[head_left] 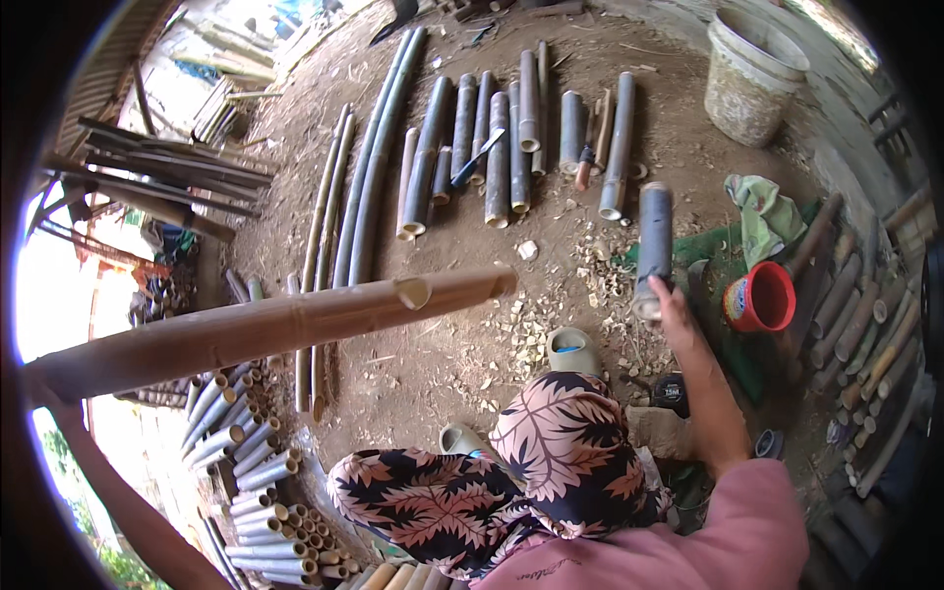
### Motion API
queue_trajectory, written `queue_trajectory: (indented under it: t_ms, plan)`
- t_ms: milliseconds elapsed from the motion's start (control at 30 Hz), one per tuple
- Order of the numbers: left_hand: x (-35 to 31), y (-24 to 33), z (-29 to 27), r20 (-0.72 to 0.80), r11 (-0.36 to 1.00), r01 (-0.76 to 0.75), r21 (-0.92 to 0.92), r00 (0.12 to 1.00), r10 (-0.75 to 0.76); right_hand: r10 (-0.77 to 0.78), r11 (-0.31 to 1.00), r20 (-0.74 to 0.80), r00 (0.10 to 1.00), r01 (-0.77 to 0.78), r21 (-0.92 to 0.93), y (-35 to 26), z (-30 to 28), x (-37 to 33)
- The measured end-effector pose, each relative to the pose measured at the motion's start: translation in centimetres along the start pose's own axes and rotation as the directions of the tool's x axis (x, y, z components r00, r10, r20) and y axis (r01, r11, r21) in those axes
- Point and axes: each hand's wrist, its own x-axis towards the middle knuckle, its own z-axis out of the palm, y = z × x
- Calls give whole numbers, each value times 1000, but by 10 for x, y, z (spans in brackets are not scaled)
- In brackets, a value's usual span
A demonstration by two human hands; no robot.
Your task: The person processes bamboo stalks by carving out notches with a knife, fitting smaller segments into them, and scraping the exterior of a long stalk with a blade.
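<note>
A long brown bamboo pole [226,329] slants across the left half of the head view. Its far end is cut away, and a notch opens in its upper side. My left hand [49,395] grips the pole near the left rim, with its fingers mostly hidden behind it. My right hand [675,313] is closed round the lower end of a short, dark grey bamboo tube [655,231], held upright in the picture. Beyond the tube, a knife [478,159] with a dark handle rests across several bamboo pieces [497,162] on the ground.
Wood chips [600,256] litter the dirt floor before my feet. A red tub [759,297], a green cloth [765,214] and a dirty white bucket [752,79] stand or lie to the right. Stacked bamboo tubes [261,492] fill the lower left; long poles [379,157] lie farther off.
</note>
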Motion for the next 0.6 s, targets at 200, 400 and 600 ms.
queue_trajectory:
  t_ms: [200,400,600]
  plan:
    - [-29,-39,-45,-34,911,143,-386,985,-169,-227,715,-446,866,-163,-680,15,-33,146]
    - [-139,-90,21,2,360,187,-914,889,-458,-263,303,-375,889,-292,-907,54,-75,160]
    - [-226,-56,77,321,-205,256,-945,854,-410,-804,52,-26,593,26,-998,-1,-48,103]
